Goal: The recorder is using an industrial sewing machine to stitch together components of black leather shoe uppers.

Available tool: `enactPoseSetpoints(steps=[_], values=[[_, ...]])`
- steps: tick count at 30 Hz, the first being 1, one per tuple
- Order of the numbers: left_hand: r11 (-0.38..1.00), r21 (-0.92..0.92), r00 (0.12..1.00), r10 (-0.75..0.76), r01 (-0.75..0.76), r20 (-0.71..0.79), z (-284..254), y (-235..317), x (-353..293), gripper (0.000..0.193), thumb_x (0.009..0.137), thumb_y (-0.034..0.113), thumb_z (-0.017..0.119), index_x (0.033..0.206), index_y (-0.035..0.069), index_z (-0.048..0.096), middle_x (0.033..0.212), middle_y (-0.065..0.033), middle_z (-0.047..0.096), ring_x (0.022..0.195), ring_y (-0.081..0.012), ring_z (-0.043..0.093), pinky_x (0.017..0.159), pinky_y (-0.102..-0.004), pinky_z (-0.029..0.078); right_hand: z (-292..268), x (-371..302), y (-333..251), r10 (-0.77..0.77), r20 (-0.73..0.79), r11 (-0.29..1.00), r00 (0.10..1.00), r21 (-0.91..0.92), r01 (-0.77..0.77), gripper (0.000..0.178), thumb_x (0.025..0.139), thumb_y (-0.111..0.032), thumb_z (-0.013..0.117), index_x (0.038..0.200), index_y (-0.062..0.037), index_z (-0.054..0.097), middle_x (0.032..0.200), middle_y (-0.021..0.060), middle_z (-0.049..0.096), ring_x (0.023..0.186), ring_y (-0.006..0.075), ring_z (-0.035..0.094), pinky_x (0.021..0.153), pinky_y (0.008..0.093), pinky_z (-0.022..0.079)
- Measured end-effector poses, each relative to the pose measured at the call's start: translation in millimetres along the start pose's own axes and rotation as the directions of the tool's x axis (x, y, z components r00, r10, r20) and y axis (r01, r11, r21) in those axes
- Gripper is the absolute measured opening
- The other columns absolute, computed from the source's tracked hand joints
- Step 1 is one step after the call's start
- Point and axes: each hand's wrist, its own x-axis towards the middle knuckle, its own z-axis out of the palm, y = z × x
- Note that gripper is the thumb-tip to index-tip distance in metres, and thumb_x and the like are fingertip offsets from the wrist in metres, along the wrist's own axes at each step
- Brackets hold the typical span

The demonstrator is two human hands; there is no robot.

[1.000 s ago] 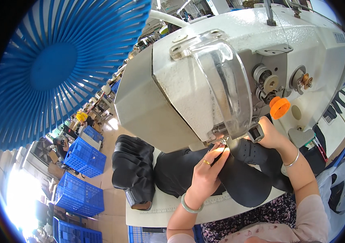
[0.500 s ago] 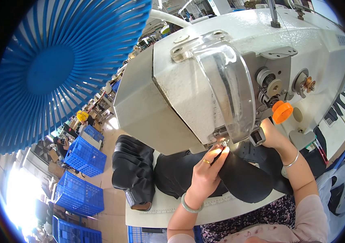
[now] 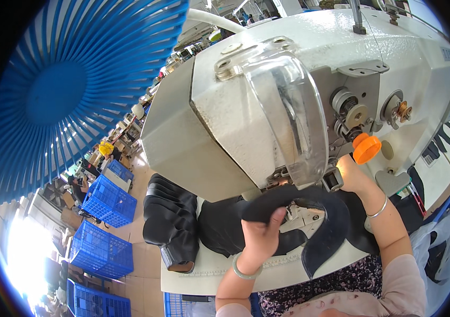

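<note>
My left hand (image 3: 262, 236) grips a curved black piece of material (image 3: 329, 232), its thumb on top and its fingers out of sight underneath. The piece arches up in front of the needle area of a white sewing machine (image 3: 235, 127), and one pointed end hangs toward me. To the right of the needle area is my right hand (image 3: 350, 175); machine parts hide its fingers. More black material (image 3: 219, 219) lies on the white machine table (image 3: 209, 282), to the left of my left hand and also beneath my right forearm.
A pile of stacked black pieces (image 3: 169, 216) sits at the table's left. A blue fan (image 3: 56, 92) looms at upper left. Blue crates (image 3: 103, 248) line the floor beyond. An orange knob (image 3: 366, 148) juts from the machine. Red-handled tool (image 3: 418, 201) lies at right.
My left hand has drawn back from the needle area, turned, and lifted the black piece, which now curls upward. Part of the machine's metal plate has come into sight. My right hand has barely moved.
</note>
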Motion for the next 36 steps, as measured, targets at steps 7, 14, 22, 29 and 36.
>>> enactPoseSetpoints(steps=[7,14,22,29,36], values=[[0.516,0.449,0.679,0.629,-0.729,0.380,2,4,0,0.044,0.060,0.001,0.070,0.104,-0.004,0.067,0.102,-0.0135,0.064,0.097,-0.0335,0.066,0.084,-0.0358,0.053,-6,-5,-15,0.085,0.056,0.996,0.995,-0.018,-0.085,0.018,0.079,-0.012,0.063,0.088,0.0033,0.058,0.065,0.0127,0.053,0.058,0.0132,0.043,0.059,0.0295,0.043],[0.445,0.485,0.647,0.640,-0.752,0.415,1,6,0,0.042,0.062,-0.002,0.067,0.103,-0.004,0.067,0.102,-0.0129,0.063,0.097,-0.0336,0.065,0.082,-0.0370,0.053,1,-3,-2,0.024,-0.030,0.997,0.999,-0.073,-0.026,0.016,0.078,-0.011,0.062,0.084,0.0034,0.057,0.064,0.0140,0.055,0.055,0.0179,0.044,0.057,0.0300,0.042],[0.465,0.520,0.685,0.610,-0.717,0.398,0,6,4,0.044,0.062,-0.002,0.066,0.106,-0.001,0.067,0.106,-0.0121,0.061,0.095,-0.0310,0.064,0.082,-0.0346,0.053,1,-5,-4,0.033,-0.078,0.988,0.996,-0.147,-0.044,0.017,0.075,-0.010,0.063,0.079,0.0035,0.054,0.058,0.0135,0.050,0.051,0.0175,0.040,0.052,0.0314,0.038],[0.537,0.516,0.735,0.588,-0.668,0.339,6,9,-4,0.045,0.059,0.000,0.069,0.104,0.000,0.067,0.107,-0.0113,0.061,0.094,-0.0295,0.064,0.079,-0.0334,0.054,9,-5,-13,-0.097,-0.227,0.988,0.969,-0.144,0.065,0.015,0.075,-0.008,0.062,0.077,0.0033,0.053,0.059,0.0135,0.050,0.051,0.0198,0.041,0.052,0.0315,0.039],[0.978,-0.051,0.972,0.207,-0.202,0.113,1,2,1,0.025,0.080,-0.005,0.061,0.104,-0.001,0.068,0.094,-0.0135,0.067,0.085,-0.0242,0.067,0.077,-0.0272,0.051,5,-8,-7,-0.072,-0.149,0.979,0.986,-0.199,0.041,0.014,0.075,-0.007,0.063,0.075,0.0038,0.054,0.060,0.0116,0.053,0.052,0.0208,0.044,0.054,0.0307,0.041]])
